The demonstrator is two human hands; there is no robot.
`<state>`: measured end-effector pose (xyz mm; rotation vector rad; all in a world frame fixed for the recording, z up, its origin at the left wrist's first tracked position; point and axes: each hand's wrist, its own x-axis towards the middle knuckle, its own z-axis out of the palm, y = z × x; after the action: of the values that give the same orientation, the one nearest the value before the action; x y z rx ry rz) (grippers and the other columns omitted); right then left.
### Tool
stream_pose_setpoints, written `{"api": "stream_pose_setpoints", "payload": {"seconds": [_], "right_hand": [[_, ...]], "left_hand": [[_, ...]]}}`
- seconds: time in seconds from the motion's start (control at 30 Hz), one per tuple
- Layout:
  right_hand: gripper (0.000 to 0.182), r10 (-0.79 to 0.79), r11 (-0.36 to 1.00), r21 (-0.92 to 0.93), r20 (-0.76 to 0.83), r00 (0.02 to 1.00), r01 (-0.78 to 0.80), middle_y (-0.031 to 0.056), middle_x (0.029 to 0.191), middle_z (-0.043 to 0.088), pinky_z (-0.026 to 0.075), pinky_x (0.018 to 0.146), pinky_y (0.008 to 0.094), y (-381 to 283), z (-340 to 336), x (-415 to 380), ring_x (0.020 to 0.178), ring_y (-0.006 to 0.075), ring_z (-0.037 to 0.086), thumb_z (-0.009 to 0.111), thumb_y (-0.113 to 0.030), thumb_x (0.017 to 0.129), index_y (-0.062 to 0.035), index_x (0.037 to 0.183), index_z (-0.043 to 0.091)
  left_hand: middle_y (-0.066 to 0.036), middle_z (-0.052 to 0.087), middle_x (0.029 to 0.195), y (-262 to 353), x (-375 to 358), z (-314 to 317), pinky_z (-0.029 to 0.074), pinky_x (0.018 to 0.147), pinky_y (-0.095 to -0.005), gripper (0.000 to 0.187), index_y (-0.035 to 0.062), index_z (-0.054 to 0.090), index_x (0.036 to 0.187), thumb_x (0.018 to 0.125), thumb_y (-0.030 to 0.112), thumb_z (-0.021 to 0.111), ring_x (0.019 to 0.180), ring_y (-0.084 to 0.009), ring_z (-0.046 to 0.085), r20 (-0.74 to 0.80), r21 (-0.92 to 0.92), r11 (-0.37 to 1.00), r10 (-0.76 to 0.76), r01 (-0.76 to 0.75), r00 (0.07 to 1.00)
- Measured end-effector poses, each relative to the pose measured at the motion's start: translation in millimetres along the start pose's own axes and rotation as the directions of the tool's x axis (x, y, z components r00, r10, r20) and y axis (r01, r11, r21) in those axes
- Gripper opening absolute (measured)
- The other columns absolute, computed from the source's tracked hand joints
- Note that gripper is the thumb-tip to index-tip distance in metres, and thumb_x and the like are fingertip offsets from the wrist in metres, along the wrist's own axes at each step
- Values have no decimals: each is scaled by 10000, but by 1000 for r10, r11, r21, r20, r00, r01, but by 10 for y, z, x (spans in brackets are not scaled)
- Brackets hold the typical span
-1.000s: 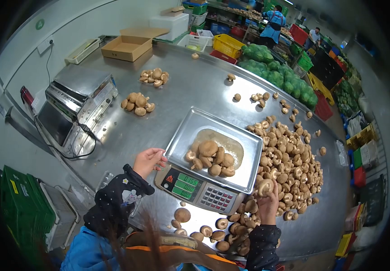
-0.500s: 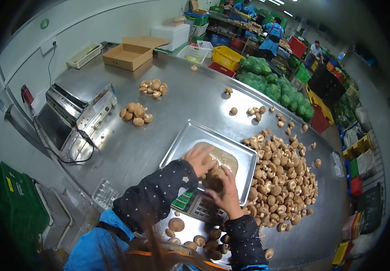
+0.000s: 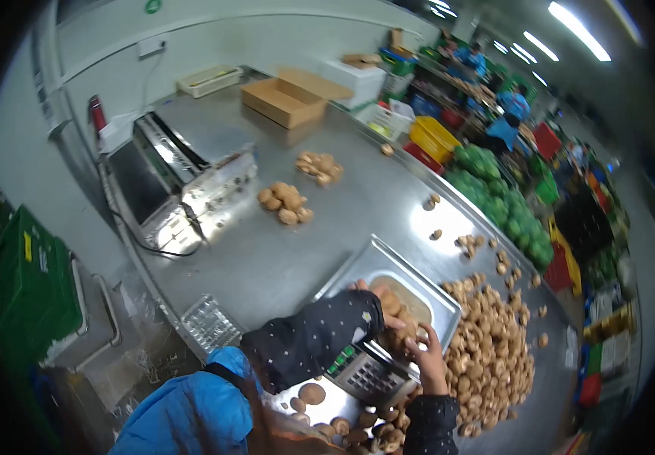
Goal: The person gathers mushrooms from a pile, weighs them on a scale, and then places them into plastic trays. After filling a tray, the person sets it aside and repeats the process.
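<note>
Both my hands are over the metal tray (image 3: pixel 365 265) on the digital scale (image 3: pixel 369 377). A cluster of shiitake mushrooms (image 3: pixel 403 326) is gathered between them. My left hand (image 3: pixel 385 302) curls around the cluster from its far left side. My right hand (image 3: pixel 427 360) closes on its right side, with thumb and fingers against the caps. Part of each hand's grip is hidden by the mushrooms. A large heap of shiitake mushrooms (image 3: pixel 490 349) lies right of the tray. More loose mushrooms (image 3: pixel 343 427) sit in front of the scale.
Two small mushroom piles (image 3: pixel 286 202) stand across the steel table (image 3: pixel 244 262). A wrapping machine (image 3: pixel 180 178) is at the left, near a clear plastic box (image 3: pixel 210 322). A cardboard box (image 3: pixel 286 101) stands at the back. Bagged green vegetables (image 3: pixel 494 197) and co-workers (image 3: pixel 509 114) are beyond the table.
The view has swung left, so the table appears farther right and lower. My hands have come closer together around the mushrooms, which now show raised between them.
</note>
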<state>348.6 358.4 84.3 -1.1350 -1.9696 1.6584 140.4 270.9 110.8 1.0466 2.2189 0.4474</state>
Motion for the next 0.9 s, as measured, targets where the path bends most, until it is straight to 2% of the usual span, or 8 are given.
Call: {"api": "stream_pose_setpoints", "payload": {"seconds": [0.07,0.13,0.17,0.2,0.27,0.4,0.43,0.9], "right_hand": [[572,-39,998,52,37,999,37,115,1008,535,525,576,280,-237,226,166,740,173,616,698,-47,769,-127,1258,413],[599,-441,838,-328,66,895,437,139,1033,528,538,584,280,-492,558,389,778,198,629,729,-44,737,-114,1245,417],[637,-253,864,-440,39,967,244,154,1071,514,534,590,275,-787,734,453,780,208,631,760,-69,710,-109,1243,413],[673,-549,794,-138,255,796,592,161,1105,506,527,590,270,-873,945,590,787,209,631,780,-108,698,-107,1253,400],[675,-229,972,-10,199,953,236,155,1107,508,510,589,268,-1370,1605,706,801,202,626,773,-188,720,-113,1270,390],[714,106,977,126,409,906,-171,174,1291,367,490,782,431,-1330,2721,1265,1038,292,537,715,-217,784,-142,1351,288],[722,140,968,134,419,897,-213,175,1303,363,476,815,455,-1196,2975,1383,1070,300,517,701,-209,793,-137,1363,263],[563,77,991,88,268,960,-104,102,1011,532,471,649,265,-537,3704,2268,836,175,567,637,-145,834,-80,1308,340]], "left_hand": [[-248,348,1292,-174,-89,-295,324,1014,-473,1123,259,340,1377,429,708,740,1214,-432,343,29,-77,996,-39,41,999],[-254,346,1283,-513,-140,-594,330,1008,-474,1074,236,384,1345,436,656,775,1189,-440,359,-141,-268,962,19,-56,990],[-260,353,1280,-708,-147,-789,341,1004,-454,1044,215,395,1330,450,606,799,1191,-423,371,-206,-309,949,4,-69,979],[-255,379,1266,-929,-167,-1026,352,1000,-429,1051,205,386,1338,456,594,803,1181,-399,396,-225,-387,917,8,-97,974],[-238,426,1223,-1476,-20,-1324,376,983,-399,1035,196,404,1329,454,565,817,1150,-369,439,-429,-315,926,58,-210,901],[-255,445,1228,-2738,506,-1668,370,1001,-381,1099,142,456,1291,372,628,812,1156,-355,444,-410,-154,982,33,-105,911],[-253,436,1240,-2811,481,-1788,375,997,-379,1132,170,433,1311,349,627,819,1154,-352,447,-368,-262,964,-138,40,920],[-236,380,1314,-3633,1508,-1739,327,1036,-401,1244,153,315,1383,348,614,829,1225,-354,384,-259,-305,952,-93,10,961]]}}
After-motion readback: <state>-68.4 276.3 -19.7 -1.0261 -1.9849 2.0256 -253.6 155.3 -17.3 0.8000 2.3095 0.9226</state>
